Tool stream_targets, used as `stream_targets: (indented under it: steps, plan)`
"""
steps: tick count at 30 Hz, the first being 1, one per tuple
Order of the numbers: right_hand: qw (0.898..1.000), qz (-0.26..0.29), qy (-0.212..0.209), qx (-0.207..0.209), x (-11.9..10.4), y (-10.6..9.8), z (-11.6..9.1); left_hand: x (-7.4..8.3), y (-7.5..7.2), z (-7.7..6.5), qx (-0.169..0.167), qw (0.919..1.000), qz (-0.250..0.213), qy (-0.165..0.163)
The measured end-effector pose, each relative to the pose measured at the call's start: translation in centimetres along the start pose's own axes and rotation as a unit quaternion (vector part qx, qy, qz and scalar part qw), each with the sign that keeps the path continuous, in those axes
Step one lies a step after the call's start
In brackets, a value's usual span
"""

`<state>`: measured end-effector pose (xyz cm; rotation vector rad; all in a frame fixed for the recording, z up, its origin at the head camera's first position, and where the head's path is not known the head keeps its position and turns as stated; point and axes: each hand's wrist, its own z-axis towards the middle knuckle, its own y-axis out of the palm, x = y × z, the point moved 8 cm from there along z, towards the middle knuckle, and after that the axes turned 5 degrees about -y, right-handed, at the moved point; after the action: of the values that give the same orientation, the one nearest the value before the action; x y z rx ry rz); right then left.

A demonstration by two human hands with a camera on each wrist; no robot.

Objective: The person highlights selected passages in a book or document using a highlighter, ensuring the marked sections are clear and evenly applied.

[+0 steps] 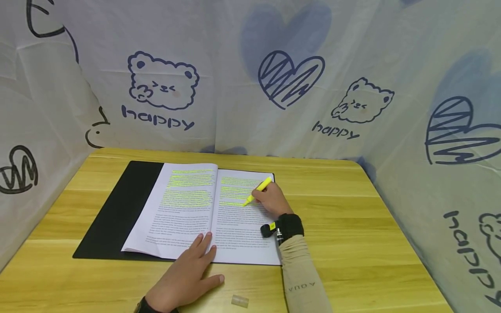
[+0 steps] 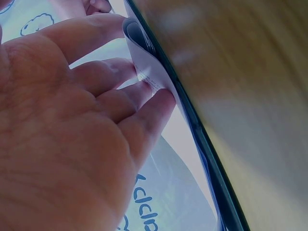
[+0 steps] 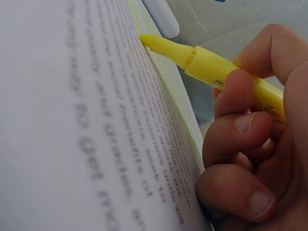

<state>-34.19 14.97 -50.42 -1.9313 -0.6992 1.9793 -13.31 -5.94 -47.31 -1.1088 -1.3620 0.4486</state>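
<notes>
A yellow highlighter point(image 1: 263, 184) is pinched in my right hand point(image 1: 275, 200), tilted with its tip on a line of text on the right page point(image 1: 246, 234). In the right wrist view the highlighter's tip point(image 3: 147, 40) meets the printed paper, and my fingers curl round the barrel. Yellow bands cover the upper lines of the left page point(image 1: 156, 230) and several upper lines of the right page. My left hand point(image 1: 188, 274) rests with fingers spread on the lower part of the open pages, near the centre fold. In the left wrist view its fingertips point(image 2: 161, 103) touch the paper.
A black folder cover point(image 1: 113, 208) lies under the pages and sticks out at the left. Near the table's front edge lies a small translucent cap-like piece point(image 1: 240, 301). The wooden table point(image 1: 344, 217) meets printed cloth point(image 1: 235, 87) at the back and sides.
</notes>
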Motion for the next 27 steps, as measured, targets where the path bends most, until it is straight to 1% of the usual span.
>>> stream_targets:
  steps: [12, 27]
  plan:
    - [1.0, -0.015, -0.006, 0.004, -0.23, -0.33, -0.04, 0.01, -0.1, -0.01, 0.005, 1.0, 0.001, 0.002]
    - [1.0, -0.012, 0.012, 0.005, 0.3, -0.55, -0.04, 0.02, 0.01, -0.03, 0.003, 1.0, -0.001, 0.001]
